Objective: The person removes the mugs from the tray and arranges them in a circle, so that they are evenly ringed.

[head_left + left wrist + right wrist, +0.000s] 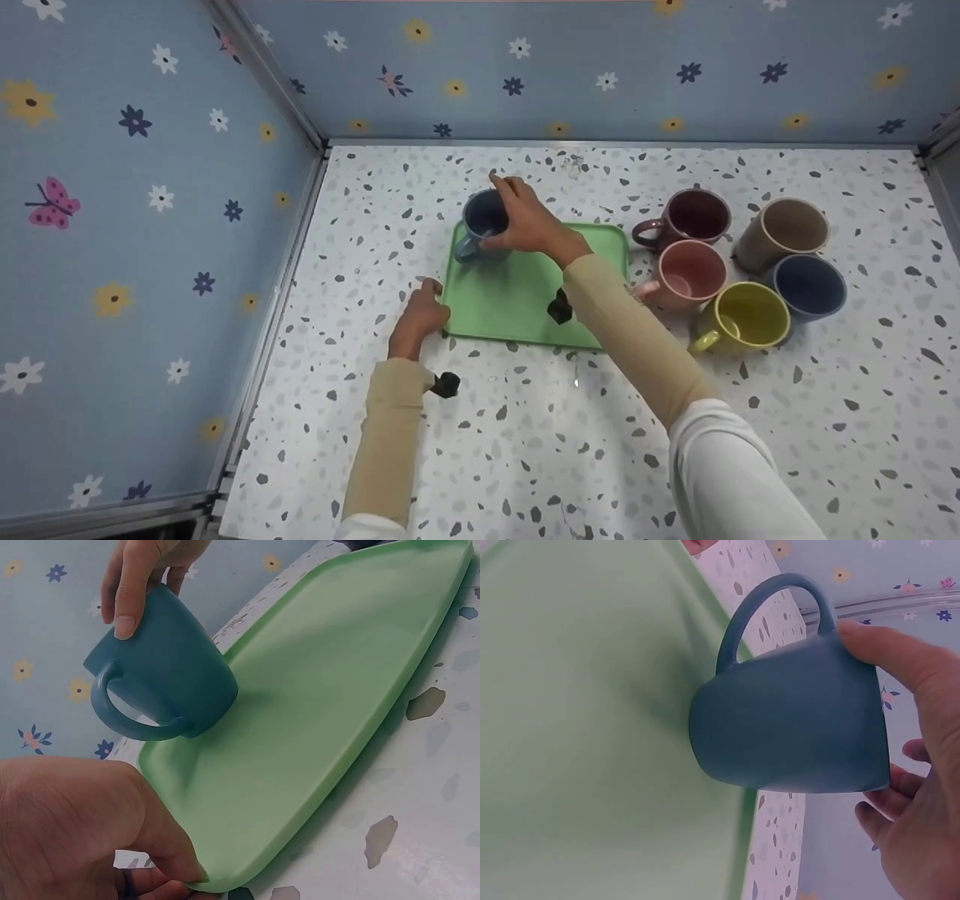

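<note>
Blue mug (pixel 484 225) at far-left corner of green tray (pixel 525 300), tilted, gripped at rim by right hand (pixel 529 221). Left hand (pixel 420 315) pinching near-left tray corner. Five mugs (pixel 742 262) clustered right of tray on speckled table (pixel 525 450).

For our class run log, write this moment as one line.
right hand: grips glossy blue ceramic mug by rim | mug: on flat green plastic tray, far-left corner | left hand: holds tray's near-left corner
</note>
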{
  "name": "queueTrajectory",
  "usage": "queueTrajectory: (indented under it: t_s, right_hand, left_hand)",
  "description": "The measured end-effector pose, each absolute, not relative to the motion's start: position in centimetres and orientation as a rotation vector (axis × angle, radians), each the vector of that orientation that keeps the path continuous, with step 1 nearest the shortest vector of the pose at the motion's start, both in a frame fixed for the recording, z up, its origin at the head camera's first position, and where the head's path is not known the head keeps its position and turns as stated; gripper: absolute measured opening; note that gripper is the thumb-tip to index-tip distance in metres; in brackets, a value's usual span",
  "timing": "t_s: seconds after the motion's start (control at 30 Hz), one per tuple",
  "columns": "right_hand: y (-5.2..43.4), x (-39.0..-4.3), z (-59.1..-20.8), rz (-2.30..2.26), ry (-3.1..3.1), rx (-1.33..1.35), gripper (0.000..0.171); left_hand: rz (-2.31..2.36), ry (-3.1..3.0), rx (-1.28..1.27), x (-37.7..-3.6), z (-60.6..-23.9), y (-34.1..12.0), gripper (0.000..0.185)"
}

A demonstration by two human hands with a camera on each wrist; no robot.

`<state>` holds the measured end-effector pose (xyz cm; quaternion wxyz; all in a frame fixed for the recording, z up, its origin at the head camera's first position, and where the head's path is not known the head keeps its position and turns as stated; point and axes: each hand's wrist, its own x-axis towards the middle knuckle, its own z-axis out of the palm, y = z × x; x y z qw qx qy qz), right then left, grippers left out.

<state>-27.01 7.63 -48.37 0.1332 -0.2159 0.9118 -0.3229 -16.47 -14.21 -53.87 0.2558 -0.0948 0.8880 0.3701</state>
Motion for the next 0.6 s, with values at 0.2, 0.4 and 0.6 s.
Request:
queueTrajectory:
  t_s: [0.2, 0.4, 0.6]
  right_hand:
    - [7.5, -26.9, -48.0, -0.916, 2.634, -0.703, 0.104]
    - [7.6, -26.6, -47.3, -0.788, 2.775, -0.666, 0.101]
    - [8.9, -26.5, -46.7, -0.781, 2.867, -0.529, 0.097]
  left_hand:
    - [1.011, 2.411, -0.266, -16.5, -53.8, -14.1, 0.048]
    - [1.011, 2.417, -0.268, -16.5, -53.9, -14.1, 0.048]
    - [1.041, 2.396, -0.267, -16.4, -53.9, -14.2, 0.047]
